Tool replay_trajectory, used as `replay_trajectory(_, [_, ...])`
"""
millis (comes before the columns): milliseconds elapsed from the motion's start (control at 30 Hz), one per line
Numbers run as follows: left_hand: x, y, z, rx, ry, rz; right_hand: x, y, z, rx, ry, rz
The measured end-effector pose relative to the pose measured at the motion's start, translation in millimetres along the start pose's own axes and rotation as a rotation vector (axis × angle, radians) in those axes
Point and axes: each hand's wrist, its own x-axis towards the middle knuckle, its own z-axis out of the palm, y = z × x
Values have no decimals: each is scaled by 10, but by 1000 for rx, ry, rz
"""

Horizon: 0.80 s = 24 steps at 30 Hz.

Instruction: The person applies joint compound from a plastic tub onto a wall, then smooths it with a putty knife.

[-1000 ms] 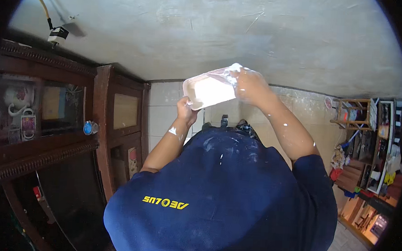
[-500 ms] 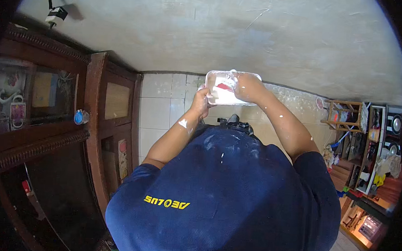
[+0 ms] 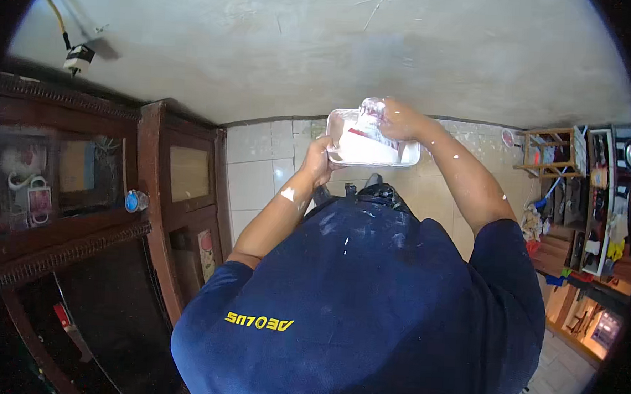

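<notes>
My left hand (image 3: 318, 161) grips the near left corner of a white rectangular tub (image 3: 412, 158), thumb over its rim. The tub holds a white paste or paint, and a red strip (image 3: 362, 133) shows inside it. My right hand (image 3: 398, 120) is closed over the tub's far side, its fingers smeared white. Whatever it holds is coated in white and partly hidden, so its kind is unclear. White splashes dot both forearms.
Ahead rises a grey plastered wall (image 3: 265, 59), with a hanging plug socket (image 3: 79, 59) at far left. A dark wooden cabinet (image 3: 155, 188) stands left, a jar with a blue lid (image 3: 135, 201) beside it. To the right are a wooden stool (image 3: 550, 152) and crowded shelves (image 3: 594, 211).
My right hand has risen and shifted slightly toward the wall, showing more of the white-coated mass by its fingers. The tub sits slightly further right in view, still in my left hand.
</notes>
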Motion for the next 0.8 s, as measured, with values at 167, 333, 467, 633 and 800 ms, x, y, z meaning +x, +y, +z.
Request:
replay_trajectory(167, [-14,-23,234,24,2,46,-366,-33,-413,122,121,73])
replay_trajectory(333, [31,-88,514,40,23,103,-680,535,-513,53,402,-49])
replay_trajectory(467, [110,-292,578,-34,78,182,-905,575,-571,389,452,54])
replay_trajectory(633, [226,-589,606,-69,114,168,-887,1490,-52,928,693,-41])
replay_trajectory(800, [252,-858,655,-194,196,193,-996,1589,282,1796,439,48])
